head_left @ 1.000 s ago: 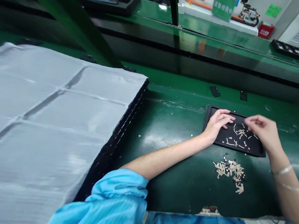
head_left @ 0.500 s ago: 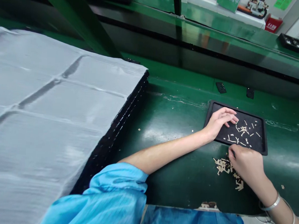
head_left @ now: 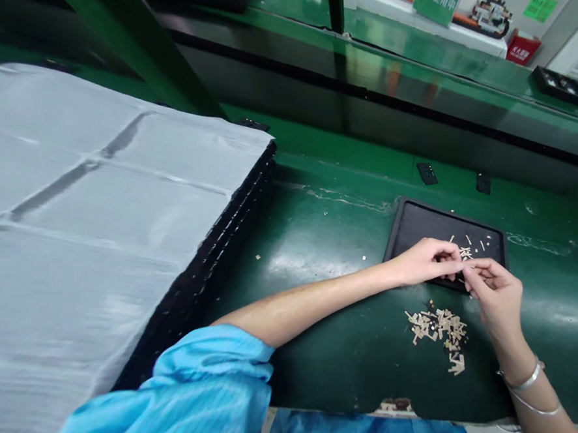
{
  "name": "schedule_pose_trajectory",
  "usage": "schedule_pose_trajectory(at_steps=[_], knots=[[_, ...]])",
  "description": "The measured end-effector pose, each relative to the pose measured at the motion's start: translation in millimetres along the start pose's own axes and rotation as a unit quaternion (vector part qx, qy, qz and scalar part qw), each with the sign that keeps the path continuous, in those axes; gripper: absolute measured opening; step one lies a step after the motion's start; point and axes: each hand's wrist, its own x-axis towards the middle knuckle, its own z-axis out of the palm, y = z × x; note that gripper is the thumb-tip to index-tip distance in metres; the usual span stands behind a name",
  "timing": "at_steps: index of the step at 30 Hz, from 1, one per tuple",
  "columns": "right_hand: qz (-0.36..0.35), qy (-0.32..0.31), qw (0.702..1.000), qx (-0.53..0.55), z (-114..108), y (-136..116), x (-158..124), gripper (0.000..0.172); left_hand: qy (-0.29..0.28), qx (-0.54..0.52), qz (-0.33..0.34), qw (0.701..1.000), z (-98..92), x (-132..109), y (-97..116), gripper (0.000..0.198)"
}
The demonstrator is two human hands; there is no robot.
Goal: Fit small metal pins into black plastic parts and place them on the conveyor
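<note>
My left hand and my right hand meet fingertip to fingertip over the front edge of a shallow black tray. Both are closed in a pinch, and whatever lies between the fingertips is too small to make out. Thin pale strips and tiny bits are scattered in the tray, partly covered by my hands. On the green bench just in front of the tray lies a loose pile of small tan pieces, mixed with some dark ones.
A tall stack of black trays topped with a grey-white sheet fills the left side. Two small black parts lie behind the tray. A green post slants down behind the stack. A raised ledge runs along the back.
My right hand has risen from the pile to the tray's front edge. My left hand has come down and right from inside the tray, and the two fingertips now meet.
</note>
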Motion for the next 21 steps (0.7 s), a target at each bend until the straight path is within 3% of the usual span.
schedule_pose_trajectory(at_steps=[6,9,14,21], knots=[[-0.131,0.061,0.983,-0.112,4.0,-0.2,1.9,0.007,0.022,-0.035,-0.003,0.999,1.3,-2.0,1.2,0.031],[-0.157,0.062,0.977,-0.126,6.7,2.1,-0.2,0.007,0.029,-0.011,-0.013,0.999,1.2,-3.4,3.4,0.03],[-0.104,0.064,0.989,-0.086,7.7,4.0,-4.3,0.006,0.037,0.068,0.0,0.997,2.4,-5.9,7.6,0.021],[-0.004,0.044,0.997,0.057,10.4,9.9,-2.1,0.012,0.072,0.16,0.017,0.984,8.2,-9.0,8.5,0.014]])
